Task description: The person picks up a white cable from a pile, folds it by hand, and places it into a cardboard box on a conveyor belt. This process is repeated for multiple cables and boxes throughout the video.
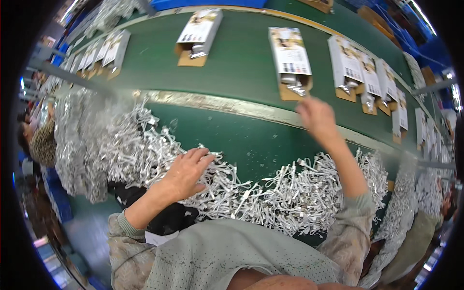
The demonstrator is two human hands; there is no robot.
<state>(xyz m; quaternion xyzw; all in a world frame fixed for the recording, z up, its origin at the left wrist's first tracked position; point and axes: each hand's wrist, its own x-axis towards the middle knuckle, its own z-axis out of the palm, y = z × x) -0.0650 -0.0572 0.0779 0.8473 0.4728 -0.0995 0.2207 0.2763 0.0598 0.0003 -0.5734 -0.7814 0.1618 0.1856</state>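
A long heap of short white cables [309,198] lies along the near side of the green work surface. My left hand [183,174] rests on the heap's left part, palm down, its fingers stretched out and slightly apart. Farther off, my right hand [319,118] reaches over the pale metal rail to the open end of a white printed box [292,55]. Its fingers are curled together beside the brown flap [292,93]; what they hold, if anything, is hidden. A silvery bag and a white round part show inside that box's mouth.
Another open box [200,29] lies to the left on the green conveyor belt [241,58]. More boxes stand in rows at right [345,63] and far left [116,48]. Clear plastic bags [79,145] bulge at the left. A black cloth [171,217] lies under my left forearm.
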